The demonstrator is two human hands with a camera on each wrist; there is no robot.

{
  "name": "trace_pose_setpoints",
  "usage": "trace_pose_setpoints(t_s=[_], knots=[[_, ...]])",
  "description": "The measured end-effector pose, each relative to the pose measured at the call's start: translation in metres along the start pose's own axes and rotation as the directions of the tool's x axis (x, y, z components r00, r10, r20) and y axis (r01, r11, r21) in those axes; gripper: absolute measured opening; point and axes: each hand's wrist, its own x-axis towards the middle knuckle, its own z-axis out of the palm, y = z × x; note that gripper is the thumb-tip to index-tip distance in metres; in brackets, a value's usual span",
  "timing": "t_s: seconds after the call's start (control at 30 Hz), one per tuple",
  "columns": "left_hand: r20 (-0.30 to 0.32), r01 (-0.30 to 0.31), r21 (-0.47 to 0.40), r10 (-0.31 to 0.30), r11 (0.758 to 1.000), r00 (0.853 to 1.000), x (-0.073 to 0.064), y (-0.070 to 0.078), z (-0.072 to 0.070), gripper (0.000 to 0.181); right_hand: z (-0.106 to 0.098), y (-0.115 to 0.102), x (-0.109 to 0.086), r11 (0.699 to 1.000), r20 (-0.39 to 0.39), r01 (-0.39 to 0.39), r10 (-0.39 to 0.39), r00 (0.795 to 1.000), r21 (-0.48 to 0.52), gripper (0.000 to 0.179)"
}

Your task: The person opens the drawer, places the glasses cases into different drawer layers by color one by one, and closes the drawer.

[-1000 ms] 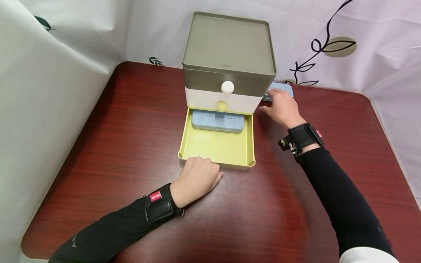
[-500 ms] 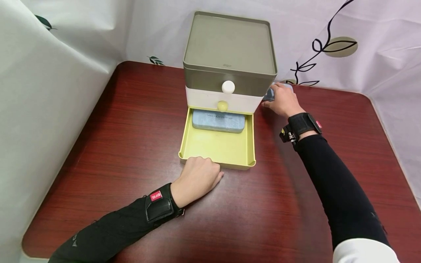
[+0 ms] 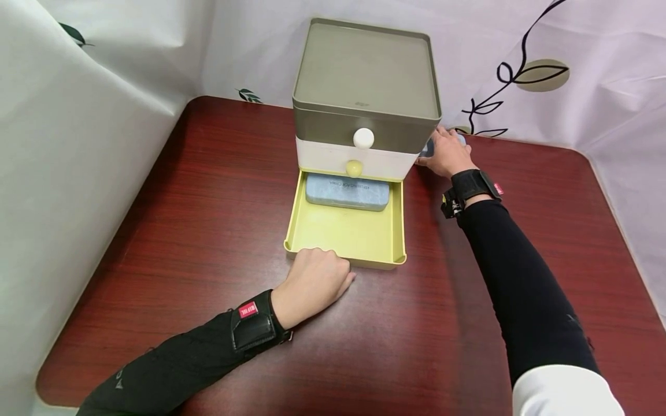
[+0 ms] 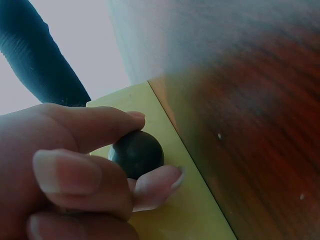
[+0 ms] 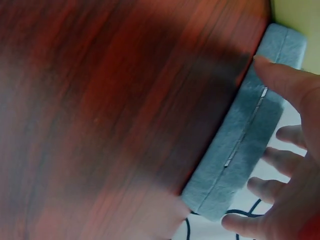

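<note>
In the head view, a drawer unit [image 3: 366,75] stands at the back of the table with its yellow bottom drawer [image 3: 346,234] pulled out. A blue-grey glasses case [image 3: 347,192] lies at the back of that drawer. My left hand [image 3: 315,283] is at the drawer front; the left wrist view shows finger and thumb pinching its dark round knob [image 4: 137,154]. Right of the unit, my right hand [image 3: 448,153] grips a second blue-grey glasses case [image 5: 245,125], thumb on the near side and fingers along the far edge. The hand covers most of this case in the head view.
Above the yellow drawer are a white drawer with a yellow knob [image 3: 354,168] and a grey-green one with a white knob [image 3: 363,138], both closed. A patterned white cloth [image 3: 250,52] hangs behind the dark red wooden table [image 3: 218,190].
My right hand has moved further back over the second glasses case, and its fingers now reach around the far edge. The left hand and the drawer have stayed in place.
</note>
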Motion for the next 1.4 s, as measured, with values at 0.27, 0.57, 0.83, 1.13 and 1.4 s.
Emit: trace_pose_setpoints(t_s=[0.27, 0.57, 0.83, 1.13, 1.4], knots=[[-0.014, -0.008, 0.002, 0.008, 1.000, 1.000, 0.000, 0.001, 0.001, 0.044, 0.002, 0.007, -0.001, 0.999, -0.052, 0.022, -0.020, 0.998, 0.032, 0.076], [-0.010, -0.007, -0.003, 0.007, 1.000, 1.000, 0.000, 0.002, 0.000, 0.044, 0.006, 0.009, -0.004, 0.999, -0.074, 0.026, -0.023, 0.997, 0.039, 0.073], [-0.004, -0.006, 0.000, 0.006, 1.000, 1.000, 0.000, 0.001, 0.000, 0.043, 0.009, 0.009, -0.012, 0.999, -0.087, 0.040, -0.039, 0.995, 0.016, 0.072], [0.001, 0.002, 0.011, -0.002, 1.000, 1.000, -0.001, 0.001, 0.000, 0.041, 0.011, 0.003, -0.021, 0.999, -0.078, 0.038, -0.037, 0.996, 0.006, 0.074], [0.003, 0.002, 0.005, -0.002, 1.000, 1.000, -0.001, 0.001, -0.001, 0.042, 0.010, 0.004, -0.026, 0.999, -0.081, 0.039, -0.041, 0.996, -0.036, 0.075]])
